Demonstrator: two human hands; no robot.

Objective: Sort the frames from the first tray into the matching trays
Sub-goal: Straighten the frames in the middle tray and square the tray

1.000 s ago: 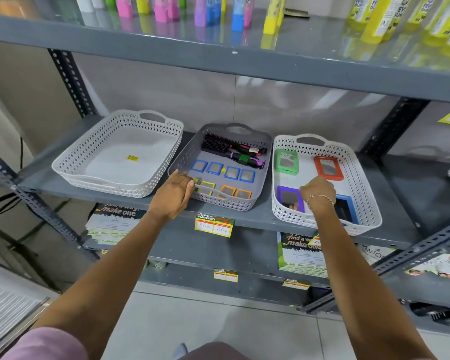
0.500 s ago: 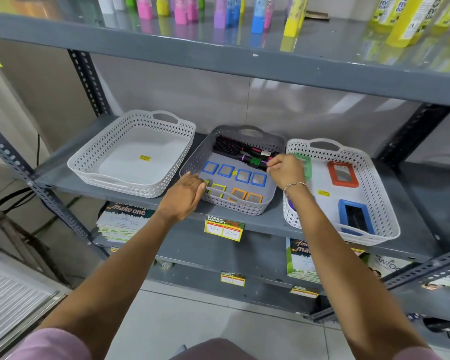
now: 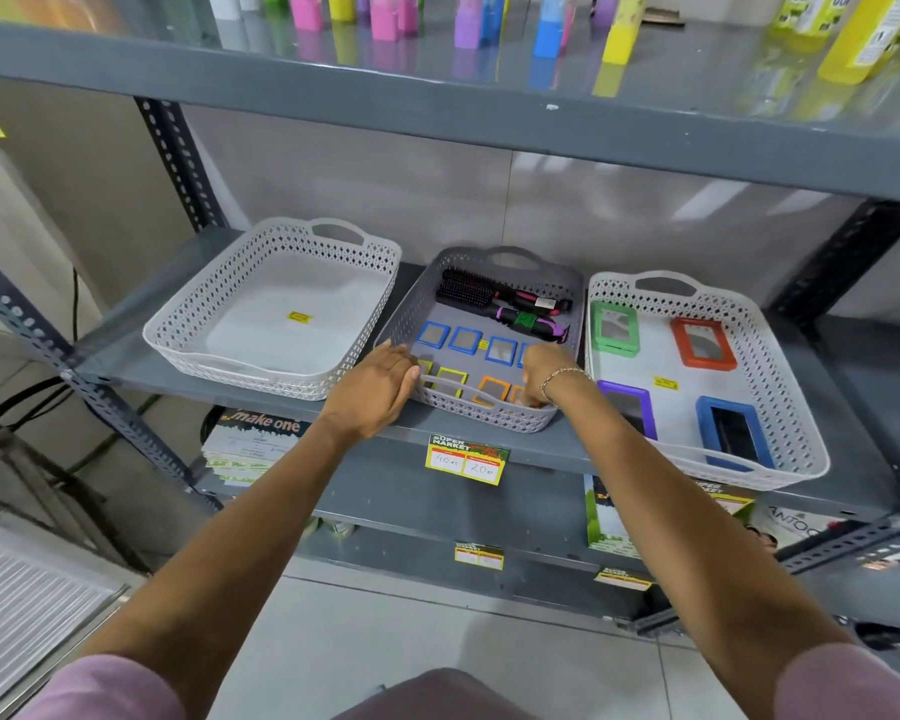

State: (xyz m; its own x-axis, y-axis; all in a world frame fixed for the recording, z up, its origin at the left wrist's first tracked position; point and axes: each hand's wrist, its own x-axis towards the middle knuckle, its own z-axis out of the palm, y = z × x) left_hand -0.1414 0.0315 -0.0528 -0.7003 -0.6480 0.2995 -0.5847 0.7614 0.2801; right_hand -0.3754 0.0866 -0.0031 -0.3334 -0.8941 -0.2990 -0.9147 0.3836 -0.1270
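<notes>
The grey tray [image 3: 489, 415] in the middle of the shelf holds a row of small blue frames [image 3: 465, 339], small yellow-green frames [image 3: 452, 381], small orange frames [image 3: 493, 389] and two hairbrushes [image 3: 494, 296]. My left hand [image 3: 372, 392] grips its front-left corner. My right hand [image 3: 546, 368] reaches into its front-right part, fingers curled down over the small frames and hiding some; whether it holds one is unclear. The right white tray [image 3: 801, 407] holds large green [image 3: 614, 330], red-orange [image 3: 702, 343], purple [image 3: 627, 407] and blue frames [image 3: 733, 433]. The left white tray [image 3: 219, 366] holds only a sticker.
The upper shelf [image 3: 437, 111] overhangs the trays and carries several coloured bottles. Slotted metal uprights [image 3: 178, 158] stand at both sides. A yellow price label [image 3: 466, 459] hangs on the shelf's front edge. Boxes lie on the lower shelf [image 3: 255, 439].
My right hand left the right white tray, crossed to the back of the grey tray, then dropped to its front-right frames. My left hand stayed on the grey tray's corner.
</notes>
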